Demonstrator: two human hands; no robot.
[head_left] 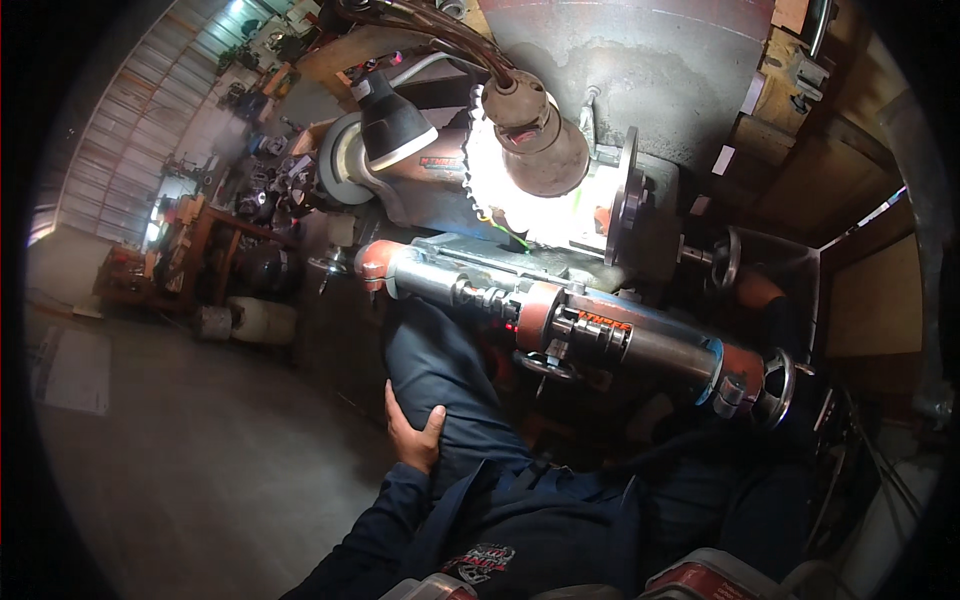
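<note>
My left hand [413, 437] lies on my left thigh [450, 370], thumb spread from the fingers, holding nothing. At the right, in shadow, my right hand [760, 291] is at the lower rim of a metal handwheel [733, 262] on a grinding machine; its fingers are dim but seem closed on the rim. Between the hands, a shaft with several raised collars [600, 335] runs along the orange-and-steel fixture [668, 362] in front of my lap. A second handwheel [778, 388] sits at the fixture's right end, and a smaller one [547, 367] below its middle.
A black cone lamp [393, 122] and a brown lamp [535, 145] hang over the machine, throwing strong glare. A grey wheel [346, 160] stands at its back left. Cluttered shelving [225, 230] lies left, wooden panels [875, 300] right. Concrete floor [220, 450] spreads at lower left.
</note>
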